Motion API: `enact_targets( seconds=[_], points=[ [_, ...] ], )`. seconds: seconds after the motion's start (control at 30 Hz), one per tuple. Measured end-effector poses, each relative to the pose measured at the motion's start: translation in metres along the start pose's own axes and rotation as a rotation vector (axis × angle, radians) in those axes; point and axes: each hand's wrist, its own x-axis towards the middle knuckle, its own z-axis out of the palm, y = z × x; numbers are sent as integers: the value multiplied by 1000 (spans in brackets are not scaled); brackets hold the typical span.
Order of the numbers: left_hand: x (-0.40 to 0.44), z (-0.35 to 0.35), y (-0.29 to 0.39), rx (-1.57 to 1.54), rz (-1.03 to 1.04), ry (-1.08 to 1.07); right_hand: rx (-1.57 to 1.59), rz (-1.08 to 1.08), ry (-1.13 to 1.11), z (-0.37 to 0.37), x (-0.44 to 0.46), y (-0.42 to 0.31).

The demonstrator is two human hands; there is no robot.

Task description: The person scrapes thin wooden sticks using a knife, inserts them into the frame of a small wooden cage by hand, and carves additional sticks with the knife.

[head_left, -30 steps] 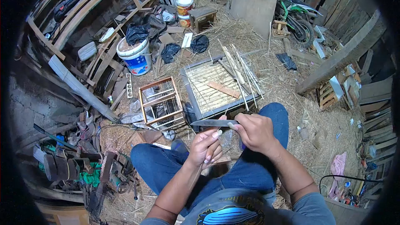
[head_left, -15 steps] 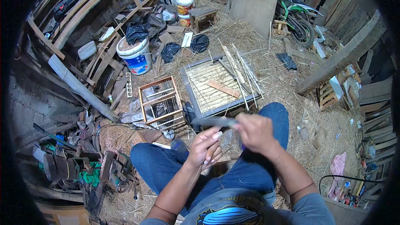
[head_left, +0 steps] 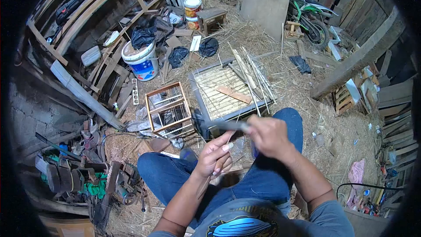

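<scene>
My right hand (head_left: 268, 137) is closed around the handle of a knife (head_left: 226, 126), whose blade points left and is smeared by motion. Just below the blade, my left hand (head_left: 213, 158) pinches a thin wooden strip (head_left: 203, 188) that runs down along the wrist; its upper end near the blade is hard to make out. Both hands are above my lap, between my bent knees. In front of them lies a dark-framed panel (head_left: 206, 85) with pale slats, bearing a loose flat piece of wood (head_left: 233, 94) and a bundle of long sticks (head_left: 250, 72).
Left of the panel stands a small wooden cage-like frame (head_left: 187, 101). Farther back are a white bucket (head_left: 142, 68), a stool (head_left: 212, 15) and paint cans (head_left: 192, 5). A post (head_left: 355, 57) leans at right, near a green motorbike (head_left: 307, 13). Straw and shavings cover the floor.
My right hand and the knife have shifted slightly right and up, the blade tilting a little. My left hand stays in nearly the same place, still pinching the strip.
</scene>
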Motion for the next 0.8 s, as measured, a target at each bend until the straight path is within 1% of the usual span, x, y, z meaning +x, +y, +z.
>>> enact_targets(
  seconds=[0.07,0.1,0.13,0.2,0.23,0.27,0.33,0.37,0.4,0.5,0.53,0.6,0.63,0.67,0.73,0.77,0.8],
  points=[
    [-1,0,0,3,30,-8,24,147,109,0,5,15],
    [-1,-1,-1,18,22,-12,106,230,55,0,2,20],
    [-1,-1,-2,30,12,-15,103,231,54,4,4,22],
    [0,-3,-4,49,-8,-34,794,363,194,15,11,22],
    [-1,-4,-5,71,-24,-50,958,420,189,3,20,12],
    [-1,-4,-6,70,-33,-54,955,428,195,5,24,13],
    [-1,-5,-7,148,-36,-72,1183,487,266,12,30,17],
    [0,-4,-7,148,-36,-72,1211,494,295,14,31,15],
    [1,-3,-8,143,-19,-59,1212,493,292,13,31,11],
    [3,0,-6,138,1,-32,1210,513,161,16,26,2],
    [4,1,-5,140,-1,-24,1212,514,158,17,26,2],
    [6,2,-3,115,5,-7,936,435,344,17,26,-1],
    [6,2,-2,91,13,7,843,430,350,19,19,6],
    [6,2,-1,92,15,10,846,428,348,13,12,5],
    [5,3,0,17,24,36,351,262,122,-1,2,-7],
    [5,4,2,19,26,38,229,173,93,1,-3,-11],
    [5,6,4,2,16,32,189,52,143,1,-5,-15]
  ],
)
